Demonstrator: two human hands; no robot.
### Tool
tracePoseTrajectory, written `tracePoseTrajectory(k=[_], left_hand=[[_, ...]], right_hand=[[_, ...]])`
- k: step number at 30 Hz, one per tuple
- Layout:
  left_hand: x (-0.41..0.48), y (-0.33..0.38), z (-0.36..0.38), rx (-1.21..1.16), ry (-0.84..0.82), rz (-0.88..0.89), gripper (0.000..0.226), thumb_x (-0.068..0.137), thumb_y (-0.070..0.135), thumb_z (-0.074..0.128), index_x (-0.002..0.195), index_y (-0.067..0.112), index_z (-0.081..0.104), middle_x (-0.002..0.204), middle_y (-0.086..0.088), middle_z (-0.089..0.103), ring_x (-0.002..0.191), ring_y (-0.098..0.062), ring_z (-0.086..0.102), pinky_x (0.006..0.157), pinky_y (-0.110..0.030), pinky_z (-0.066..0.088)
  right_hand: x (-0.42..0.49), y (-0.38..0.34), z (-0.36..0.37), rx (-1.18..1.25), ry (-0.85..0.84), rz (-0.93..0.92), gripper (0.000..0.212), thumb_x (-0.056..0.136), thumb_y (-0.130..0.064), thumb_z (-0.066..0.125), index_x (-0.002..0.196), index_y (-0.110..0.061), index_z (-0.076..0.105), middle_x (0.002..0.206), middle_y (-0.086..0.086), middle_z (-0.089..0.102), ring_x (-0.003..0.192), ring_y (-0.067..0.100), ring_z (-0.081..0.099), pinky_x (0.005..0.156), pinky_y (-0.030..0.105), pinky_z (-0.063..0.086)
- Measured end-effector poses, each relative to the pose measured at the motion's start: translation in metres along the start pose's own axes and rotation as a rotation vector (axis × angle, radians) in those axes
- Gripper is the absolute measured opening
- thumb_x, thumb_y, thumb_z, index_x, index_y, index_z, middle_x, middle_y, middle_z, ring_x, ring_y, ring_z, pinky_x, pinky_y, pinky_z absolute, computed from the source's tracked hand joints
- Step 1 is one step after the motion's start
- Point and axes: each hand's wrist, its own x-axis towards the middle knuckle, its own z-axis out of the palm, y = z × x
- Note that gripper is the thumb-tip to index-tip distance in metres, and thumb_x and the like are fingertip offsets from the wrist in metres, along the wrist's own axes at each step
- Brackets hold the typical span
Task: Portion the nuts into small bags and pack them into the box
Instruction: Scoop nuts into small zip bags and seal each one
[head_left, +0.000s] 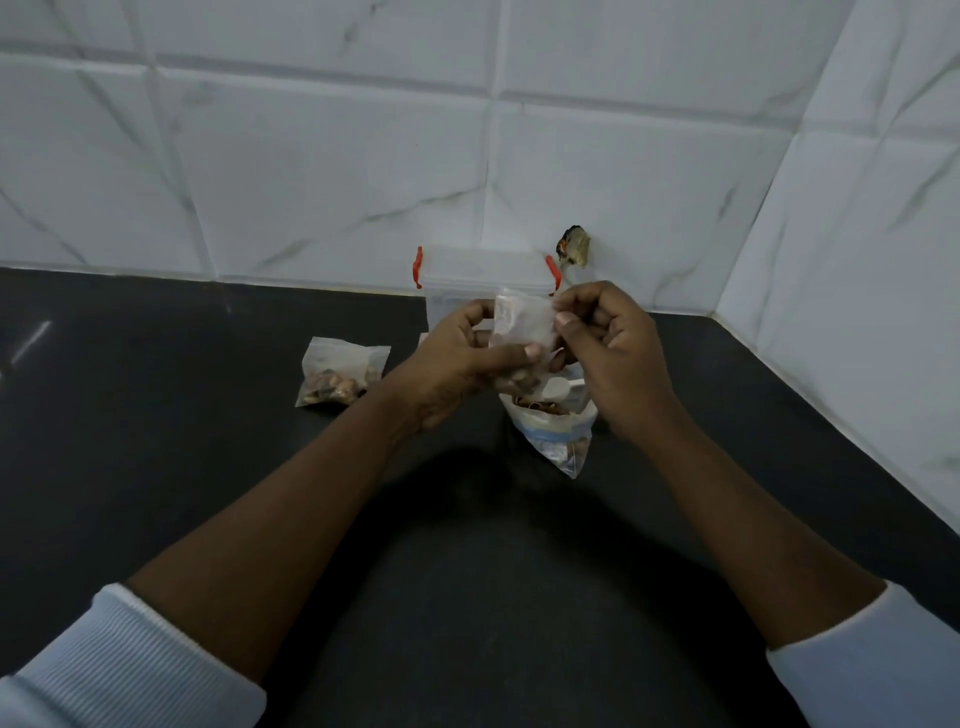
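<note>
Clear plastic small bag (522, 325) of nuts: our left hand (457, 364) grips it, our right hand (610, 345) pinches its top edge.

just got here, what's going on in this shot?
A person holds a small bag in both hands: the left hand grips its lower part, the right hand pinches its top edge. Below it the big nut bag stands open on the counter. One filled bag lies to the left; the box stands behind.
</note>
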Motion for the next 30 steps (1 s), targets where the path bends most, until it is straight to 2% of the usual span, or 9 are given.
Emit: tracePoseTrajectory(k=[5,8,10,12,14,19,22,25,30], left_hand=[[0.001,-0.003,0.001,0.025,0.059,0.052,0.049,0.084,-0.007,0.075,0.129,0.001,0.057,0.104,-0.022,0.076,0.096,-0.034,0.075,0.079,-0.043,0.064],[0.001,-0.005,0.002,0.029,0.084,0.095,0.043,0.084,-0.01,0.073,0.123,0.002,0.062,0.102,-0.02,0.077,0.091,-0.031,0.076,0.078,-0.041,0.064],[0.001,-0.006,0.002,0.049,0.085,0.099,0.043,0.083,-0.011,0.072,0.123,0.002,0.063,0.105,-0.021,0.076,0.093,-0.03,0.076,0.079,-0.04,0.064],[0.001,-0.007,0.001,0.06,0.063,0.095,0.043,0.083,-0.013,0.072,0.124,-0.001,0.064,0.109,-0.022,0.075,0.097,-0.031,0.075,0.082,-0.039,0.063],[0.002,-0.008,0.0,0.056,0.047,0.078,0.044,0.084,-0.012,0.072,0.126,-0.005,0.063,0.112,-0.024,0.074,0.103,-0.035,0.073,0.086,-0.042,0.063],[0.006,-0.008,0.0,0.05,0.049,0.067,0.042,0.084,-0.007,0.074,0.125,-0.005,0.064,0.115,-0.021,0.074,0.109,-0.038,0.071,0.092,-0.047,0.06],[0.007,-0.008,0.001,0.02,0.075,0.073,0.035,0.087,-0.005,0.072,0.121,-0.004,0.066,0.113,-0.019,0.075,0.105,-0.033,0.073,0.087,-0.042,0.062],[0.007,-0.009,0.002,-0.036,0.073,0.088,0.023,0.091,-0.002,0.069,0.114,-0.003,0.069,0.108,-0.021,0.076,0.097,-0.031,0.075,0.083,-0.039,0.063],[0.006,-0.01,-0.001,-0.044,0.098,0.073,0.041,0.09,-0.002,0.07,0.13,-0.002,0.062,0.108,-0.022,0.076,0.095,-0.031,0.075,0.083,-0.041,0.062]], right_hand=[[0.001,0.002,0.001,0.091,0.05,0.114,0.027,0.101,-0.008,0.064,0.126,-0.01,0.056,0.094,0.027,0.067,0.076,0.023,0.067,0.067,0.034,0.06],[0.002,0.007,0.001,0.123,-0.077,0.244,0.031,0.097,-0.014,0.071,0.125,-0.009,0.059,0.107,0.026,0.069,0.088,0.028,0.07,0.08,0.045,0.061],[0.002,0.011,0.0,0.073,-0.143,0.238,0.02,0.094,-0.011,0.074,0.113,-0.007,0.068,0.105,0.022,0.072,0.092,0.036,0.072,0.084,0.048,0.061],[0.001,0.011,-0.001,0.059,-0.13,0.214,0.008,0.093,-0.007,0.074,0.101,-0.011,0.074,0.098,0.016,0.076,0.09,0.033,0.074,0.084,0.047,0.063],[0.001,0.01,-0.001,0.055,-0.095,0.193,0.009,0.094,-0.005,0.073,0.097,-0.013,0.075,0.094,0.013,0.077,0.088,0.029,0.075,0.084,0.047,0.063],[0.001,0.013,0.001,0.001,-0.044,0.139,0.006,0.097,-0.007,0.07,0.094,-0.009,0.074,0.089,0.021,0.074,0.082,0.044,0.071,0.079,0.056,0.062],[0.002,0.014,0.0,0.002,0.011,0.116,0.009,0.098,-0.009,0.068,0.096,-0.002,0.073,0.088,0.025,0.072,0.08,0.043,0.072,0.076,0.058,0.061],[0.003,0.014,-0.002,0.011,0.058,0.105,0.01,0.1,-0.009,0.066,0.1,-0.003,0.074,0.091,0.027,0.072,0.079,0.03,0.07,0.078,0.057,0.061],[0.003,0.015,-0.004,0.117,-0.105,0.208,0.017,0.096,-0.007,0.071,0.113,-0.006,0.071,0.108,0.023,0.073,0.1,0.041,0.072,0.089,0.056,0.06]])
